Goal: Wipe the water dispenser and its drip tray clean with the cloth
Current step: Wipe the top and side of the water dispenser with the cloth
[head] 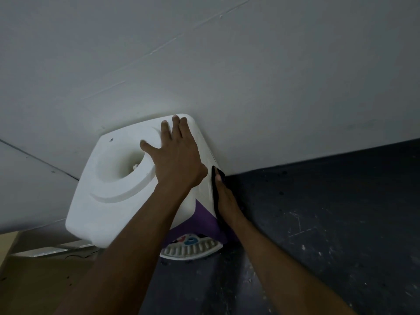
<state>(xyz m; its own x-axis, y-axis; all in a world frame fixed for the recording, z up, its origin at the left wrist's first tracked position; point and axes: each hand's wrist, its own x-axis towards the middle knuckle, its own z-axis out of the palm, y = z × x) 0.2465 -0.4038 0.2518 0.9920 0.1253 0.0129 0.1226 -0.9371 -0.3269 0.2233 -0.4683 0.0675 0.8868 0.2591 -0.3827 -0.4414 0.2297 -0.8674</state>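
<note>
A white water dispenser (113, 201) with a purple front stands against the wall, seen from above, its round bottle well empty. My left hand (177, 155) lies flat on its top, fingers spread toward the back right corner. My right hand (225, 196) presses a black cloth (216, 192) against the dispenser's right side, the thumb on the cloth; its other fingers are hidden. Below the red and blue taps sits the white slotted drip tray (191, 250).
A grey wall (227, 64) rises right behind the dispenser. Dark speckled floor (329, 223) spreads to the right and front. At the lower left there is a tan floor area (34, 280) and a pale ledge.
</note>
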